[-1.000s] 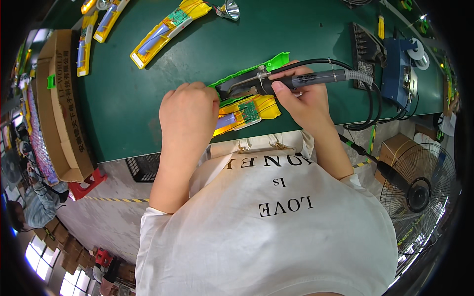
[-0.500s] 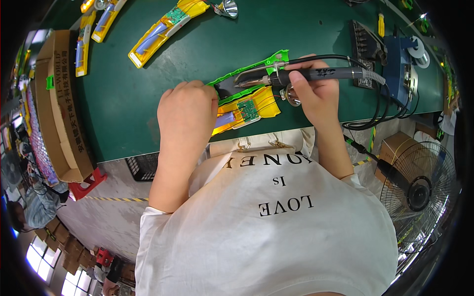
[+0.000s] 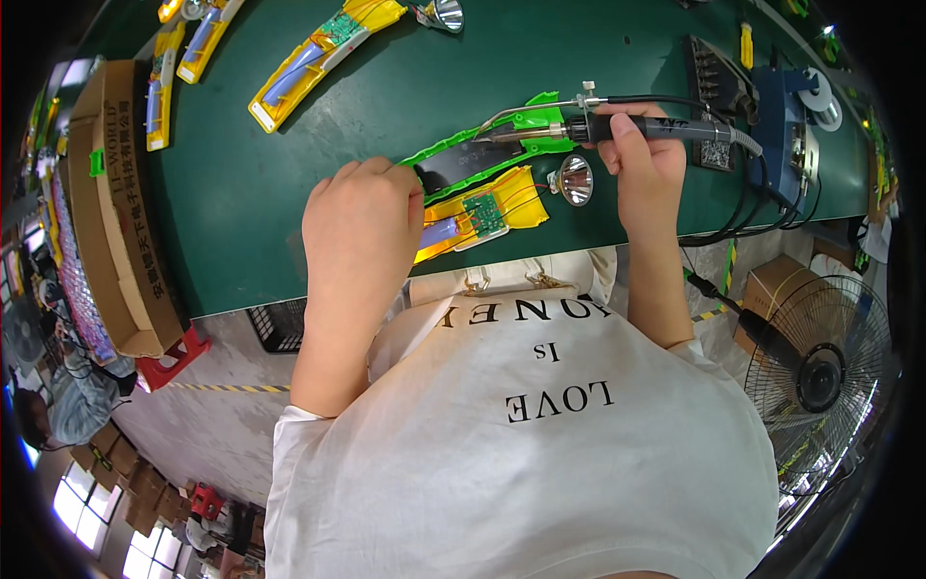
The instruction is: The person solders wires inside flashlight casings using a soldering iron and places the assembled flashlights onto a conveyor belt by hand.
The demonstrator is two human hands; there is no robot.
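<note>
My right hand is closed round the dark handle of a soldering iron with a thin metal solder-feed tube above it. The iron's tip lies over a green-edged black casing half, which slants across the table; I cannot tell whether it touches. Curled fingers of my left hand grip the casing's left end and hide it. Just nearer to me lies a yellow casing half holding a green circuit board and a blue battery cell. Wires run from it to a round reflector lamp.
More yellow casings with cells and boards lie at the far left. A blue soldering station with a solder spool and a black stand are on the right. A cardboard box is at the left edge, a fan lower right.
My right hand and the soldering iron have shifted right, drawing the tip along the casing. The reflector lamp is now uncovered. My left hand has hardly moved.
</note>
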